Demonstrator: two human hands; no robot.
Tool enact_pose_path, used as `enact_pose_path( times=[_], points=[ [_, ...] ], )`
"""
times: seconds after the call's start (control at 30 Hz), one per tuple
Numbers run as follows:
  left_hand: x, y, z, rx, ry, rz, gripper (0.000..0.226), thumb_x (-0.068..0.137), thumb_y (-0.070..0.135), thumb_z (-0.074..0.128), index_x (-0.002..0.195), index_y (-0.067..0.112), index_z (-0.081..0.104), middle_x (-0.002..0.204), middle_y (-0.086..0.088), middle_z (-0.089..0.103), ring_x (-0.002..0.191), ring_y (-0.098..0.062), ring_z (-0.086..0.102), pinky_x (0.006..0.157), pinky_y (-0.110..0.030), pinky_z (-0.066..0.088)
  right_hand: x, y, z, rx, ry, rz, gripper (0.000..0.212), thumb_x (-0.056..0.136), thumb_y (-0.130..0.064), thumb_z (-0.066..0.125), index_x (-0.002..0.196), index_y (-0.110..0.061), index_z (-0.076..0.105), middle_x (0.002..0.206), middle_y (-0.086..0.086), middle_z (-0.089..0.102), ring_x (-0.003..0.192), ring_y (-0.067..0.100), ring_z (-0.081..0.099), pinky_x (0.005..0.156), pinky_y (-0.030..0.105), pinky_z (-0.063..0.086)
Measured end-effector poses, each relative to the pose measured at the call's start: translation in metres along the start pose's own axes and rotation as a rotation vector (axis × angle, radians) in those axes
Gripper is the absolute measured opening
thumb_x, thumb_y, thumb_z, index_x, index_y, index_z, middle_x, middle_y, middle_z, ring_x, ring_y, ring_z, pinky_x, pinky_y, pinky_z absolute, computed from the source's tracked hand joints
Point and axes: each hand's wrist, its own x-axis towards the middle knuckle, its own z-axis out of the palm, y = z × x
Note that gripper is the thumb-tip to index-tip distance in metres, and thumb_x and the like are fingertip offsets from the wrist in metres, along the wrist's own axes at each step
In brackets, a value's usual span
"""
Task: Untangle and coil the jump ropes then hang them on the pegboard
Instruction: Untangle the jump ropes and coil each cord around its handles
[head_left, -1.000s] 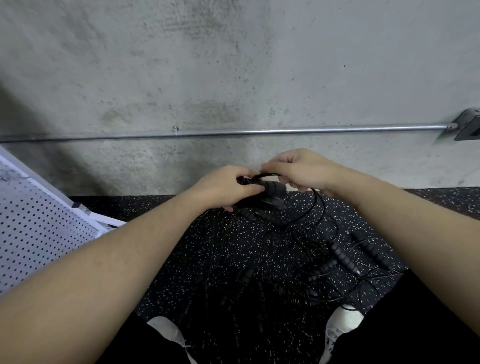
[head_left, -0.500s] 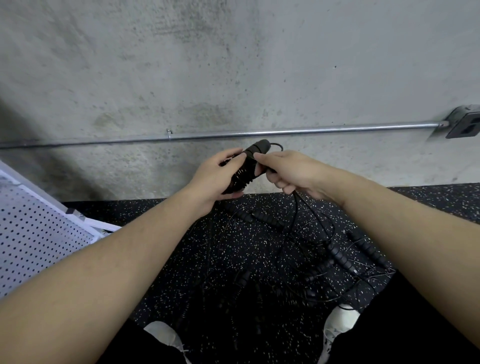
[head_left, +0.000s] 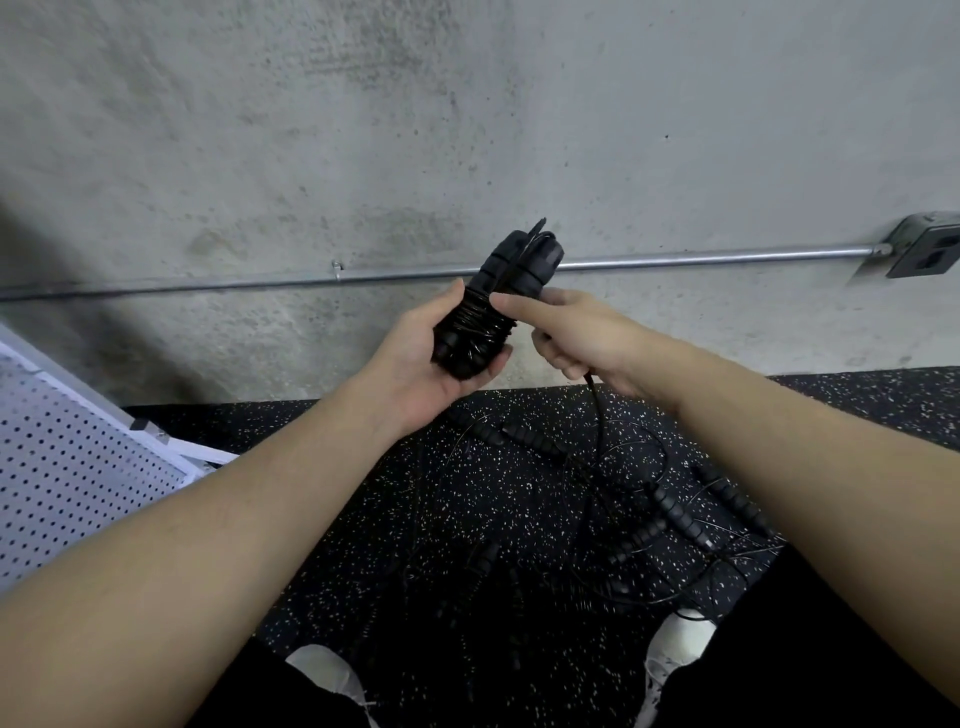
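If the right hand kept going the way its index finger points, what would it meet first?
The right hand points left, its fingertip already at the wrapped handles held in the left hand. It would press into that bundle first, though depth is hard to judge.

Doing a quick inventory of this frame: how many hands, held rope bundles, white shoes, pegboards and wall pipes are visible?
Hands: 2, left hand, right hand
Held rope bundle: 1
White shoes: 2, left shoe, right shoe
Pegboard: 1
Wall pipe: 1
Total: 7

black rope bundle (head_left: 491, 312), black floor w/ white specks (head_left: 415, 499), white pegboard w/ dark holes (head_left: 67, 467), grey wall (head_left: 467, 130)
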Motion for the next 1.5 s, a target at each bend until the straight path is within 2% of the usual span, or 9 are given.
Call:
enact_pose_path(
  times=[0.13,0.23,0.47,0.63,0.87,1.03,1.23,1.4,1.5],
  points=[
    [-0.002,0.004,-0.005,0.262,-0.095,-0.002,0.046,0.096,0.054,0.056,0.117,0.016,0.073,0.112,-0.009,0.076,0.101,-0.031,0.074,0.096,-0.048,0.056,-0.004,0.0,-0.002,0.079,0.024,-0.081,0.023,0.089,-0.05,0.071,0.081,-0.028,0.071,0.051,-0.006,0.036,0.046,0.01,0.027,0.044,0.024,0.02],
    [-0.003,0.0,-0.003,0.459,-0.111,-0.002,0.06,0.086,0.061,0.06,0.123,0.014,0.069,0.11,-0.008,0.075,0.1,-0.028,0.074,0.099,-0.047,0.054,-0.008,-0.001,-0.003,0.036,-0.029,-0.05,0.034,0.089,-0.051,0.07,0.06,-0.032,0.071,0.051,-0.005,0.037,0.045,0.011,0.026,0.045,0.025,0.02],
    [-0.002,-0.008,0.002,0.292,-0.073,0.023,0.043,0.097,0.043,0.063,0.129,0.013,0.061,0.098,-0.011,0.073,0.075,-0.032,0.072,0.06,-0.034,0.06,-0.005,0.001,-0.002,-0.013,-0.034,0.025,0.045,0.098,-0.06,0.051,0.097,-0.016,0.062,0.051,-0.008,0.033,0.047,0.011,0.022,0.044,0.023,0.019],
    [-0.002,-0.014,0.004,0.278,-0.012,0.197,0.028,0.097,0.032,0.067,0.12,0.017,0.063,0.096,-0.01,0.074,0.071,-0.037,0.072,0.06,-0.035,0.057,-0.002,0.0,-0.001,0.138,-0.06,0.101,0.044,0.099,-0.055,0.053,0.068,-0.026,0.042,0.052,-0.007,0.024,0.051,0.011,0.012,0.043,0.024,0.01],
    [-0.004,-0.011,0.003,0.336,0.008,0.221,0.026,0.095,0.035,0.07,0.117,0.021,0.067,0.096,-0.008,0.075,0.076,-0.035,0.073,0.067,-0.036,0.054,-0.005,0.004,-0.005,0.039,-0.032,0.08,0.049,0.094,-0.064,0.054,0.121,-0.024,0.063,0.054,-0.01,0.03,0.048,0.009,0.021,0.043,0.022,0.018],
    [-0.004,0.0,-0.001,0.238,0.017,0.132,0.037,0.097,0.042,0.063,0.123,0.016,0.066,0.092,-0.005,0.074,0.071,-0.026,0.072,0.054,-0.029,0.053,-0.008,0.002,-0.008,-0.125,-0.046,-0.028,0.045,0.102,-0.055,0.046,0.089,-0.016,0.064,0.052,-0.008,0.038,0.047,0.009,0.032,0.049,0.025,0.029],
    [-0.006,0.012,-0.006,0.054,0.018,0.075,0.032,0.098,0.041,0.058,0.101,0.01,0.069,0.077,-0.005,0.068,0.064,-0.026,0.066,0.052,-0.029,0.044,-0.009,0.009,-0.013,0.034,-0.178,-0.103,0.032,0.109,-0.032,0.038,0.094,-0.014,0.059,0.057,-0.005,0.03,0.052,0.012,0.022,0.045,0.023,0.02],
    [-0.011,0.02,-0.007,0.024,-0.088,0.041,0.031,0.088,0.037,0.061,0.09,0.01,0.075,0.082,-0.006,0.068,0.059,-0.026,0.06,0.047,-0.026,0.043,-0.008,0.007,-0.019,-0.105,-0.109,-0.102,0.045,0.099,-0.052,0.053,0.062,-0.025,0.052,0.053,-0.003,0.035,0.047,0.013,0.028,0.047,0.021,0.032],
    [-0.013,0.024,-0.011,0.067,-0.166,0.036,0.033,0.081,0.038,0.061,0.08,0.012,0.081,0.083,-0.007,0.069,0.057,-0.024,0.059,0.045,-0.025,0.043,-0.01,0.009,-0.031,-0.057,-0.246,-0.073,0.039,0.092,-0.053,0.053,0.065,-0.025,0.056,0.056,-0.004,0.03,0.052,0.014,0.024,0.049,0.021,0.031]
  ],
)
